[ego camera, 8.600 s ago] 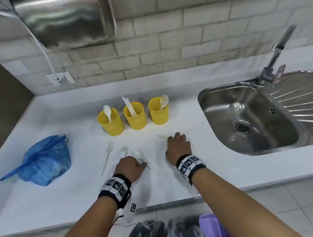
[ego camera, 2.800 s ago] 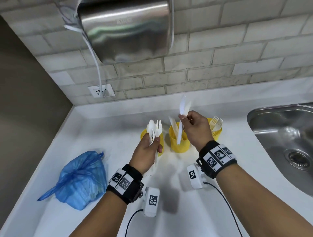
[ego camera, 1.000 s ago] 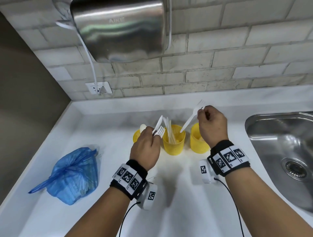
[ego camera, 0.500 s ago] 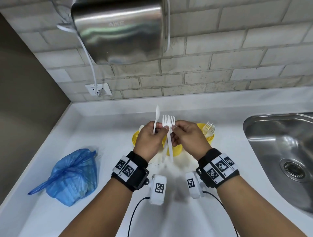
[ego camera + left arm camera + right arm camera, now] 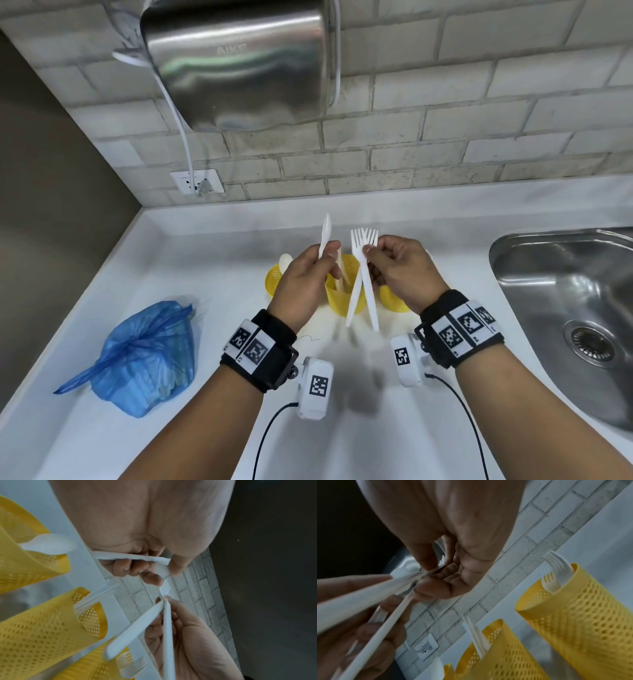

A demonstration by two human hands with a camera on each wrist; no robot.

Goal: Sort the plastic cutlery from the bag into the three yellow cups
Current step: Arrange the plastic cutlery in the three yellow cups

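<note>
Now my right hand [image 5: 404, 267] pinches two forks [image 5: 363, 274] at their necks, while my left hand [image 5: 305, 277] grips a spoon [image 5: 324, 233] edge-on. Both hover over the yellow cups [image 5: 342, 298] mid-worktop. Next, I judge, the forks drop into the rightmost cup [image 5: 573, 615], which already holds forks.

right yellow cup [image 5: 394, 303] mostly hidden behind right hand [image 5: 407, 270], sink [image 5: 548, 274] cut off

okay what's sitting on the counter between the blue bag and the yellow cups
Nothing: in the head view the white counter is bare between the blue bag and the nearest yellow cup, the one with a spoon.
</note>
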